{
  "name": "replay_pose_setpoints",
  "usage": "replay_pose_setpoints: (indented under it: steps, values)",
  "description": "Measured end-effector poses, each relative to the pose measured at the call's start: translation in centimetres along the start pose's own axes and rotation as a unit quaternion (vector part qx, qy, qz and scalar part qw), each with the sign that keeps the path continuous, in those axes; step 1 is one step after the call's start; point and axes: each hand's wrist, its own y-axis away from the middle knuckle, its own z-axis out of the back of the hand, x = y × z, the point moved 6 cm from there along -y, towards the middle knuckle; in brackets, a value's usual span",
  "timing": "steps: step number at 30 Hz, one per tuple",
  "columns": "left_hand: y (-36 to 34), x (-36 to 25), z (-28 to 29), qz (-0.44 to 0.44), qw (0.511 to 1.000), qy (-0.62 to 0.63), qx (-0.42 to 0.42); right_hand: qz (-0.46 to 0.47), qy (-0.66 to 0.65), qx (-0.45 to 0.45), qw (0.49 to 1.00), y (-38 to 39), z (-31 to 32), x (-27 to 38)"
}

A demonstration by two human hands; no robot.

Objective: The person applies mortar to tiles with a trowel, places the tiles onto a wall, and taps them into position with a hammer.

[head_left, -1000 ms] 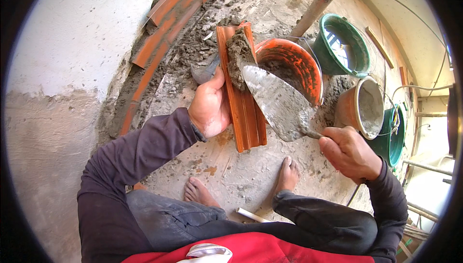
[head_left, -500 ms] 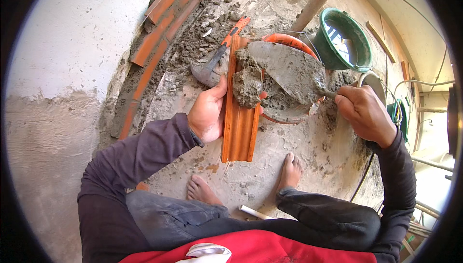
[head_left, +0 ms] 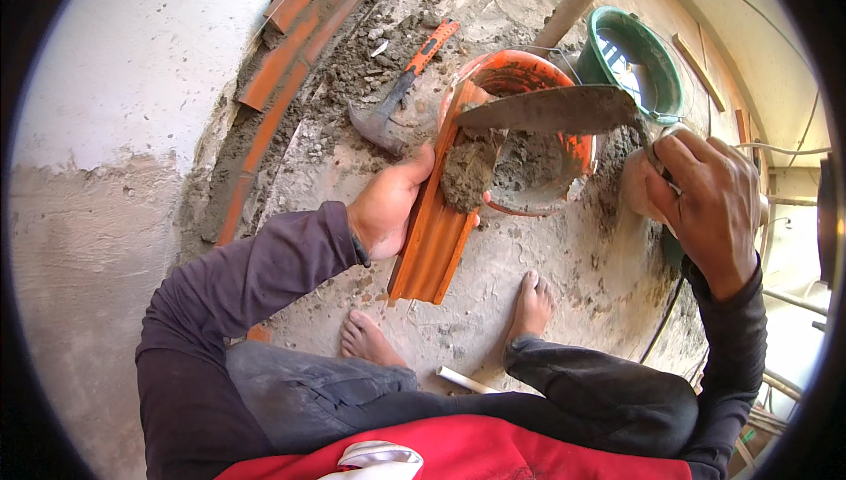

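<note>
My left hand [head_left: 392, 203] grips a long orange clay tile [head_left: 423, 260], tilted, with a lump of grey mortar [head_left: 469, 176] on it. My right hand [head_left: 701, 198] is closed on the handle of a trowel [head_left: 555, 110], whose grey blade is held sideways across the upper part of the tile and over an orange bucket [head_left: 577, 158]. Wet mortar shows inside the bucket, partly hidden by the blade. Just left of the bucket, a claw hammer [head_left: 397, 101] with a black and orange handle lies on the mortar-strewn floor, above my left hand.
A curved row of mortared orange tiles [head_left: 264, 88] follows the white wall [head_left: 115, 84] at left. A green bucket of water [head_left: 665, 84] stands behind a slanting pole [head_left: 577, 0]. My bare feet [head_left: 529, 308] are on the floor [head_left: 467, 339], near a white pipe [head_left: 463, 381].
The trowel has risen and moved right, its blade turning from flat to sideways. The tile has shifted down and tilted, its top now rightward. The mortar lump sits lower and the hammer shows more fully.
</note>
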Motion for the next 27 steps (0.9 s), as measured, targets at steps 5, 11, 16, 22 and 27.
replay_pose_setpoints:
  steps: [5, 11, 16, 22, 27]
  values:
    - [0.4, 1.3, -0.2, 0.019, 0.999, -0.002, 0.026, -0.022, -0.006, -0.006, 1.0, 0.4, -0.1, -0.3]
    - [2.1, 3.4, 0.9, 0.065, 0.998, -0.011, 0.011, 0.008, -0.021, 0.043, 0.999, 1.1, -0.5, 0.5]
    - [3.8, 6.1, 2.0, 0.117, 0.993, 0.0, 0.021, 0.006, -0.023, 0.043, 0.999, 1.4, -1.9, 0.8]
    - [6.5, 8.9, 2.6, 0.162, 0.985, 0.058, 0.012, -0.084, -0.06, 0.095, 0.99, 1.7, -2.9, -1.4]
    - [7.7, 8.4, 3.7, 0.115, 0.99, 0.081, 0.016, -0.042, -0.015, 0.132, 0.99, 0.8, -6.3, -3.4]
